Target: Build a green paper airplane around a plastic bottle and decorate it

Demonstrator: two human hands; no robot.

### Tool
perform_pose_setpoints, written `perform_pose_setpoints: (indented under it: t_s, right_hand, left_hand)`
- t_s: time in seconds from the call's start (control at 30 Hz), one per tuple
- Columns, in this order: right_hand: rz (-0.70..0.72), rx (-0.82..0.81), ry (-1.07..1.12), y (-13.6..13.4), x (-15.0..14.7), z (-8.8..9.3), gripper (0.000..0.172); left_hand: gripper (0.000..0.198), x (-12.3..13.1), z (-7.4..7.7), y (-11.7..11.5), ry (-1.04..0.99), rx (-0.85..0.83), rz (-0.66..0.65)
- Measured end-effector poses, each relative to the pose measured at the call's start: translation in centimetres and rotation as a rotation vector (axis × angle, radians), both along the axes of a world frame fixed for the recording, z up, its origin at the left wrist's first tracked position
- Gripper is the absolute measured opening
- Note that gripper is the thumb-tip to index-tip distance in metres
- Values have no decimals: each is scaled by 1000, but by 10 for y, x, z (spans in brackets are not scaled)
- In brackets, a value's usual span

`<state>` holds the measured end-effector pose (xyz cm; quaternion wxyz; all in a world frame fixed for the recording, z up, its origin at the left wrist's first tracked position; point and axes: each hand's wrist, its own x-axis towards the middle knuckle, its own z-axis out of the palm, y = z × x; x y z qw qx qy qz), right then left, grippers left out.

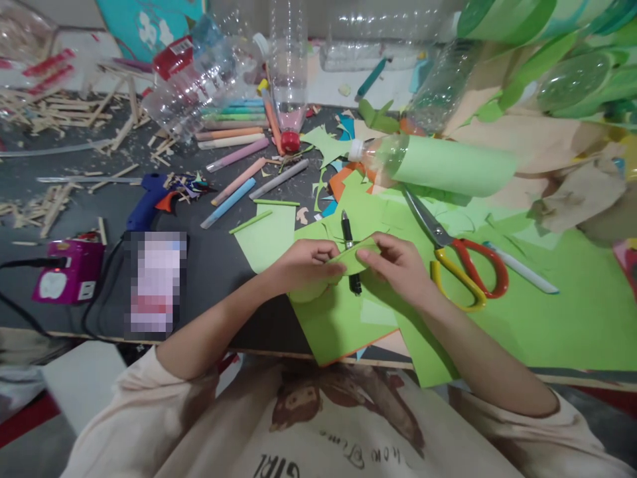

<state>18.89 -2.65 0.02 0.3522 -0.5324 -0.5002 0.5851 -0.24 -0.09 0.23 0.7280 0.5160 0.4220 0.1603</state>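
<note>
Item: green strip (354, 263), pinched between my left hand (312, 264) and right hand (395, 262), near the front edge of the tabletop (271, 324), above pen (347, 231). Possibly folded; I should press evenly.

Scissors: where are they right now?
Head view, right of centre: the red-and-yellow-handled scissors lie on green paper, just right of the right hand, blades pointing up-left near the paper-wrapped plastic bottle.

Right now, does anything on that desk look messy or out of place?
Yes. Broken wooden sticks are strewn untidily over the left side of the table, and small scraps crowd the front of the blue glue gun, an odd spot for loose bits.
</note>
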Motion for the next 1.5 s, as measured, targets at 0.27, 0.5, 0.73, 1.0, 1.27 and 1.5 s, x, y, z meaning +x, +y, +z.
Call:
perform_pose_setpoints:
  t_s: [0.27,0.5,0.73,1.0,1.27,1.5]
  right_hand:
    - [-327,-52,203,4,14,-12,50]
    - [-90,-105,146,-4,0,-6,48]
    - [-199,-75,175,-14,-11,-7,46]
    - [-21,146,16,-18,-14,-5,51]
    - [261,397,-803,-13,-3,-12,31]
    - [24,488,-766,-2,16,-16,35]
  left_hand:
    - [44,-8,-8,12,-86,6,442]
    - [53,0,-12,5,-136,45,589]
    - [76,1,-18,-10,-117,357,654]
    - [58,2,-18,-9,-77,315,525]
    - [59,-1,-16,-3,17,349,595]
    - [58,-2,-17,-2,28,410,540]
